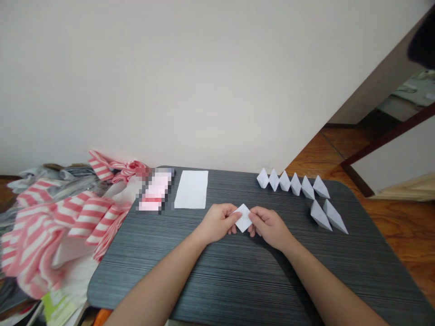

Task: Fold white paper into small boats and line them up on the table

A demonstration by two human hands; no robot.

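Between my two hands is a small folded paper square (pixel 243 219), white and turned so that a corner points up. My left hand (pixel 219 222) pinches its left corner, thumb on top. On the right corner, my right hand (pixel 270 226) grips it the same way. The paper is held just above the dark wood-grain table (pixel 210 280). Up and to the left of my hands lies a flat white paper sheet (pixel 192 189). Folded white paper shapes (pixel 284 181), pointed at both ends, stand in a row at the back right, with two more paper shapes (pixel 320 215) in front.
A blurred-out pink and white item (pixel 157 188) lies at the table's back left. Beside the table's left edge is a heap of red-and-white striped cloth (pixel 61 217) with plastic bags. A pale wall (pixel 190 81) rises behind; wooden floor (pixel 401 222) shows at right.
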